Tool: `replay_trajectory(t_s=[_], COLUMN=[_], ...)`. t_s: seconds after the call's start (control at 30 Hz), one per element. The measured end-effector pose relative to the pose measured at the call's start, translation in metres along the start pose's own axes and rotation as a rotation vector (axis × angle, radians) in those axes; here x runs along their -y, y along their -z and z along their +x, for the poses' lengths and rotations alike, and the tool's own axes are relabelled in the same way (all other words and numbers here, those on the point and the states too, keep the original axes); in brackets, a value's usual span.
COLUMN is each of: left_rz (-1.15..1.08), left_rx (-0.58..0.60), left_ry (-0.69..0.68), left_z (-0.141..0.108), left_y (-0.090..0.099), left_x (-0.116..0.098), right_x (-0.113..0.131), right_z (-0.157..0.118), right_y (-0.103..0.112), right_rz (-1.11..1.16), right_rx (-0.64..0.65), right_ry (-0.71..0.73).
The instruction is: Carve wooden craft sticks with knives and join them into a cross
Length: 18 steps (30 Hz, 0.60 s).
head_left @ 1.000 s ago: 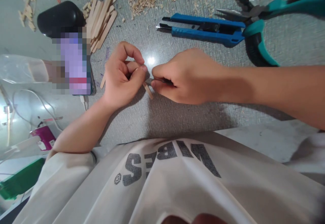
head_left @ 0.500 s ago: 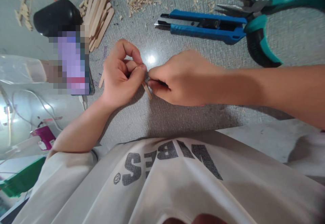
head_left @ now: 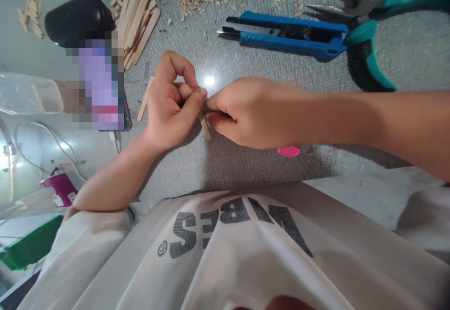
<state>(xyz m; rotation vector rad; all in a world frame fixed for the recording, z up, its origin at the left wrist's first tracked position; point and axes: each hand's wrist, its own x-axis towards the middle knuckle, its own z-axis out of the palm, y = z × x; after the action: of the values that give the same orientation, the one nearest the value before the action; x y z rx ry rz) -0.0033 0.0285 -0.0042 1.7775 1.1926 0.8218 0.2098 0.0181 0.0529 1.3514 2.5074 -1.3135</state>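
Below the cutter (head_left: 290,46), a stick (head_left: 205,129) is being pinched by the left hand (head_left: 168,102); snapping is being risked by overpressing from the right hand (head_left: 251,112), its grip indiscernible.

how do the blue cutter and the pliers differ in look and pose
The cutter is blue and black; the pliers have teal and black handles. The cutter lies straight, blade tip bared; the pliers lie spread, jaws open. Both lie on the gray table.
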Motion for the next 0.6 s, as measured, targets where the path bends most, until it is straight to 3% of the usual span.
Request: replay_trajectory(t_s=[0.2,0.47,0.6], left_rz=[-0.062,0.023,0.085], left_rx=[-0.023,-0.024,-0.039], left_ry=[-0.208,-0.239,-0.227], left_z=[0.002,0.004,0.002], left_y=[-0.005,-0.003,-0.003], left_x=[0.019,0.019,0.02], right_x=[-0.004,0.008,0.013], right_z=[0.004,0.002,0.0], right_y=[-0.003,0.013,0.015], right_rz=[0.062,0.202,0.224], right_rx=[0.065,0.175,0.156], right_ry=[-0.098,-0.188,-0.22])
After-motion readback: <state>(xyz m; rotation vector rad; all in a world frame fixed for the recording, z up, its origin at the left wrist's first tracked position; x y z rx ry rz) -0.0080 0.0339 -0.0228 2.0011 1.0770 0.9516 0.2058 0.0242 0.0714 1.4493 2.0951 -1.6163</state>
